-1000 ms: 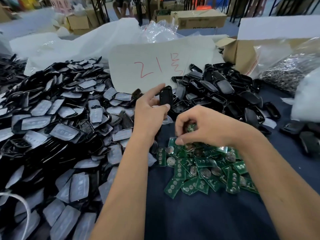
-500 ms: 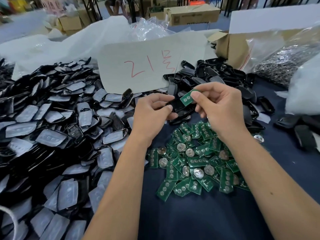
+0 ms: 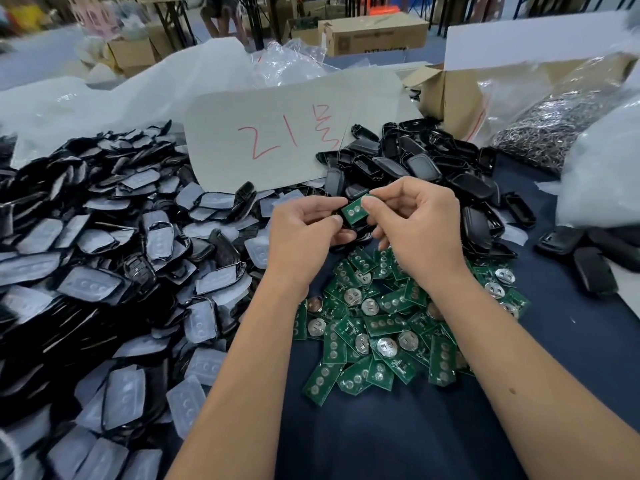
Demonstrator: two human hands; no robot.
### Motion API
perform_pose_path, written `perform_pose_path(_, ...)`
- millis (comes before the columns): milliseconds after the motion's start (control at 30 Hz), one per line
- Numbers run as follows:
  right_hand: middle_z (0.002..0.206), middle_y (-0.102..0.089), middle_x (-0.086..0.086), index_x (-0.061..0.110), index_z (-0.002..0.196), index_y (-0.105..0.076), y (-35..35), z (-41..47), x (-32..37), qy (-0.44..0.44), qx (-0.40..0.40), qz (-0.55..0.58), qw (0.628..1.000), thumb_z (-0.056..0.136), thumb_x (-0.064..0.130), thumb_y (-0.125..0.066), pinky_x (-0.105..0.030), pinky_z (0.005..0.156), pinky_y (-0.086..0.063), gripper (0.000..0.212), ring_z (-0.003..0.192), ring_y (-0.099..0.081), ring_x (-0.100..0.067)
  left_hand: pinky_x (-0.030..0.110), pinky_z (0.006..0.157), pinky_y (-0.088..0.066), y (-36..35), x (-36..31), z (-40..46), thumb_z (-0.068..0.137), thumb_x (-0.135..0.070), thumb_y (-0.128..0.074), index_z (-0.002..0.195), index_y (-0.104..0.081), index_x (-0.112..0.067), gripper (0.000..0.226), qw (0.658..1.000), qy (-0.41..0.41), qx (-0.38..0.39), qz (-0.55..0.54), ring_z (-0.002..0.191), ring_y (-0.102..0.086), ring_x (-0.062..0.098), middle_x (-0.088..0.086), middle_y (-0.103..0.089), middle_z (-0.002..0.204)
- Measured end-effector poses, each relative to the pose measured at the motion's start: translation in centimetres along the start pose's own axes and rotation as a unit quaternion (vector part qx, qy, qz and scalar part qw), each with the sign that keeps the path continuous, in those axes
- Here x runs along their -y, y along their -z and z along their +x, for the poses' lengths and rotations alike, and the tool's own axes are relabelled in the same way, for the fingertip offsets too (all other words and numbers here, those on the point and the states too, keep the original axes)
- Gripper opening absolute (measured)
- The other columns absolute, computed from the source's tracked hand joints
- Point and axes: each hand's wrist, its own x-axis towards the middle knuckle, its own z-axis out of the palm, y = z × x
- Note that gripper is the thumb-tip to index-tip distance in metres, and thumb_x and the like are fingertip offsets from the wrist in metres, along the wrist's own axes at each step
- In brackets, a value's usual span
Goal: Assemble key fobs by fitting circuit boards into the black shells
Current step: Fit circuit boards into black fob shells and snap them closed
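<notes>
One green circuit board (image 3: 355,212) is pinched by right hand (image 3: 420,225) fingertips over a black shell (image 3: 343,227) gripped by left hand (image 3: 304,233)

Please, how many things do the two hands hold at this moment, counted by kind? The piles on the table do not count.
green circuit board, pinched by the right hand: 1
black shell, held by the left hand, mostly hidden under the board: 1
Total: 2

Shells heap (image 3: 104,258) left, circuit boards (image 3: 381,334) near centre, sign (image 3: 277,133) behind — perhaps propped
</notes>
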Motion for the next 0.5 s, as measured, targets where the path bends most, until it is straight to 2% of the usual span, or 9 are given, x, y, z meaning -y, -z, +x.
perform_pose_path(167,0.065,-0.071,-0.005,0.014,0.086,-0.076,0.2,0.1,0.0,-0.022,0.024,0.005,0.999,0.091,0.016,-0.080,-0.020,0.045,-0.048,0.007,0.048,-0.064,-0.013,0.027,0.063,-0.058,0.1,0.2,0.0,0.089,0.002,-0.076,0.095,-0.080,-0.012,0.015,0.999,-0.028,-0.015,0.012,0.061,-0.073,0.022,0.013,-0.079,0.086)
perform_pose_path(333,0.065,-0.068,-0.016,0.007,0.084,-0.073,0.1,0.0,0.7,-0.023,0.057,0.030,0.998,0.091,0.009,-0.079,-0.017,0.045,-0.045,0.010,0.047,-0.060,-0.008,0.025,0.061,-0.058,0.6,0.2,-0.2,0.085,0.003,-0.080,0.094,-0.080,-0.011,0.017,0.999,-0.046,-0.016,0.007,0.062,-0.070,0.024,0.022,-0.076,0.091)
perform_pose_path(400,0.066,-0.067,-0.016,0.007,0.084,-0.070,-0.1,-0.2,1.0,-0.020,0.056,0.021,0.998,0.090,0.011,-0.080,-0.021,0.045,-0.046,0.012,0.048,-0.060,-0.010,0.025,0.061,-0.057,0.8,0.2,-0.1,0.084,0.003,-0.081,0.091,-0.081,-0.014,0.018,0.998,-0.049,-0.024,0.007,0.062,-0.069,0.022,0.022,-0.076,0.091)
perform_pose_path(500,0.064,-0.068,-0.005,0.016,0.085,-0.066,-0.6,-0.4,1.1,0.000,0.030,-0.049,0.998,0.086,0.023,-0.085,-0.032,0.050,-0.051,0.021,0.052,-0.064,-0.022,0.024,0.062,-0.057,0.8,0.0,-0.1,0.083,-0.001,-0.084,0.091,-0.080,-0.016,0.017,0.998,-0.056,-0.027,0.014,0.061,-0.070,0.018,0.016,-0.077,0.086)
